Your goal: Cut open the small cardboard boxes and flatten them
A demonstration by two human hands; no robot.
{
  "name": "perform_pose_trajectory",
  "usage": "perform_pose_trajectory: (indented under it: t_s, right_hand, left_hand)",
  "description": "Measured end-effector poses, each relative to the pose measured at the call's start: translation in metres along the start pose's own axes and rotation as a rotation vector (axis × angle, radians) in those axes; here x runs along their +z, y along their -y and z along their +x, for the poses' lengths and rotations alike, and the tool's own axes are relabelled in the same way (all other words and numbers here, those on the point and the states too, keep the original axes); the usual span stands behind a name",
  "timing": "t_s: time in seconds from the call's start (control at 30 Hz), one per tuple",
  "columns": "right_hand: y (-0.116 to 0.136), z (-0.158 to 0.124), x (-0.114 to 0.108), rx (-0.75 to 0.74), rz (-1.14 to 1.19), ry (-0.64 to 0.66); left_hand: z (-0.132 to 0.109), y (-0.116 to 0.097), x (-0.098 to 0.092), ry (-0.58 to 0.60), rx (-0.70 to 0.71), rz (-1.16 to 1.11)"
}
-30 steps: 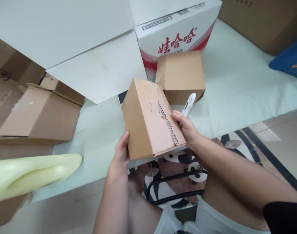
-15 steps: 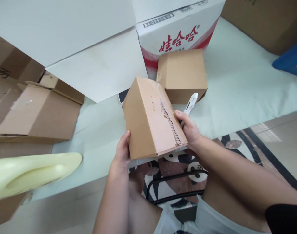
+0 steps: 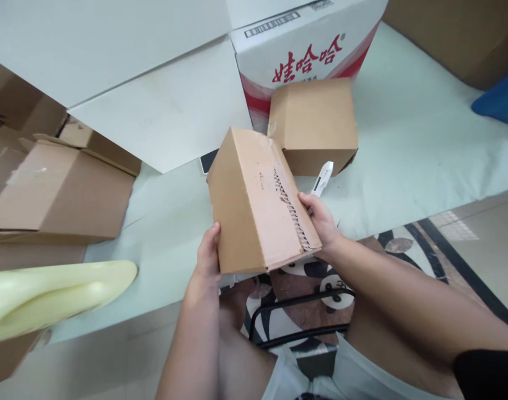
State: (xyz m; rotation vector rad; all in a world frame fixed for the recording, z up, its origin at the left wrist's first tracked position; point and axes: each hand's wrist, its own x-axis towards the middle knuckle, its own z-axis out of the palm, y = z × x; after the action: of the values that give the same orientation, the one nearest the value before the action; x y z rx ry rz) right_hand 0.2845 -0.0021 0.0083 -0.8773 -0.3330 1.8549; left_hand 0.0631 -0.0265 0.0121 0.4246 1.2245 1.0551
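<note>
I hold a brown cardboard box [image 3: 254,200] tilted above the pale green mat, one hand on each side. Its top seam is torn, showing ragged corrugation. My left hand [image 3: 207,258] grips the box's lower left edge with the thumb on its side. My right hand [image 3: 320,221] presses against the box's right side and also clasps a white utility knife [image 3: 323,178], whose tip pokes out past the fingers.
A second small brown box [image 3: 314,125] sits just behind, against a white and red printed carton [image 3: 304,50]. White boards [image 3: 154,111] lie at the back left, flattened brown cartons [image 3: 58,189] at left. A pale yellow object [image 3: 49,294] is at lower left, a blue thing [image 3: 502,100] at far right.
The box and both hands have barely shifted. The knife tip has dropped slightly lower in my right hand; the view has drifted a little.
</note>
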Motion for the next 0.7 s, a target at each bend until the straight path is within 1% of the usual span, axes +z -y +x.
perform_pose_trajectory:
  t_s: [0.1,0.27,0.63,0.7]
  right_hand:
    - [0.0000,0.0000,0.0000,0.004,-0.004,0.005]
    - [0.0003,-0.0011,0.0014,0.009,0.008,-0.017]
    - [0.0006,-0.0009,0.0018,0.022,0.006,-0.017]
    - [0.0006,-0.0008,0.0019,0.020,0.005,-0.015]
  left_hand:
    - [-0.0008,-0.0014,0.0028,-0.053,-0.012,0.006]
    - [-0.0014,-0.0021,0.0042,-0.028,-0.015,0.028]
    - [-0.0020,-0.0023,0.0079,-0.096,-0.020,-0.023]
    - [-0.0011,-0.0007,0.0061,-0.067,0.004,-0.020]
